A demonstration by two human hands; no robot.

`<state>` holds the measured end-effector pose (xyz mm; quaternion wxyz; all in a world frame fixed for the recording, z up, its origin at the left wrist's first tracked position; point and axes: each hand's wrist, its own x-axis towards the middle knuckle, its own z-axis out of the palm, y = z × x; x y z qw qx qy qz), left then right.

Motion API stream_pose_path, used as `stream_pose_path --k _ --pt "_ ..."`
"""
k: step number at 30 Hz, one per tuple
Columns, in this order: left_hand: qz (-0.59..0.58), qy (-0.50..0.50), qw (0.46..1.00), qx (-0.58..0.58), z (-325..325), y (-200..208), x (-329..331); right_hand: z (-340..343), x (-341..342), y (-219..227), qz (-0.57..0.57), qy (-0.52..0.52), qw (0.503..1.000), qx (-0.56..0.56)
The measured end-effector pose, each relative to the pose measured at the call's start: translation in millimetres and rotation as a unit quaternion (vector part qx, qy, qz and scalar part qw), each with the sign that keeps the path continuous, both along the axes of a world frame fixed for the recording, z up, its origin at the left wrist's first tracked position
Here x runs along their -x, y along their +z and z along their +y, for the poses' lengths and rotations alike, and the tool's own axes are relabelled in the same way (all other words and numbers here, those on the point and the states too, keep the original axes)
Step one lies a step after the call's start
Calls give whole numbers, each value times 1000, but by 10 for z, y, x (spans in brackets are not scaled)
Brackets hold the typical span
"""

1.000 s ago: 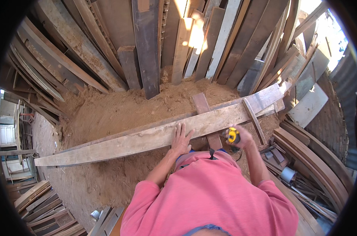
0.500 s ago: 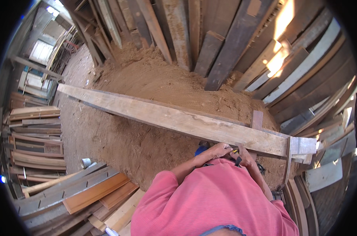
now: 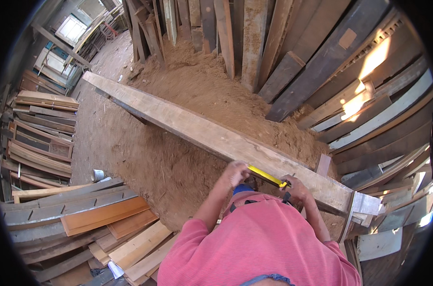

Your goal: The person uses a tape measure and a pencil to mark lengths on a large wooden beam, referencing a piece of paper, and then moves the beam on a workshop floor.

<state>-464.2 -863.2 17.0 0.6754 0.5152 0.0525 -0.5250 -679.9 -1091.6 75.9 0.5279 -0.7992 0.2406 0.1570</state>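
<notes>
A yellow tape measure point(image 3: 266, 176) is stretched between my two hands, its blade pulled out a short way. The fingers of my left hand point(image 3: 236, 173) are closed on the blade's free end. My right hand point(image 3: 298, 188) grips the other end, where the case is mostly hidden by the fingers. Just beyond both hands lies a long, thick wooden beam point(image 3: 192, 125), running from the far left to the near right. The blade passes close along its near edge; whether it touches the wood I cannot tell.
Several boards point(image 3: 253, 47) lean upright along the back and right. Stacked planks point(image 3: 107, 217) lie at the left, with a small metal can point(image 3: 97, 175) beside them. A curved strip point(image 3: 348, 217) stands against the beam's right end. Loose brown dirt point(image 3: 145, 171) covers the floor.
My left hand has moved left, away from the right, drawing out the yellow blade between them. The view has turned, so the beam now slants more steeply.
</notes>
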Motion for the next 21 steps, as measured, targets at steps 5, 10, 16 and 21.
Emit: stream_pose_path --k 5,10,16,21 --pt "14 230 973 6 685 -126 -748 -246 179 176 19 18 995 100" --pt "-36 279 957 -73 761 -135 -737 -420 355 -15 50 -14 994 100" --pt "-311 90 900 -293 1194 -834 -88 -587 102 -351 -18 -33 978 206" --pt "-573 -143 712 -380 553 30 530 -818 161 -486 5 -53 968 246"
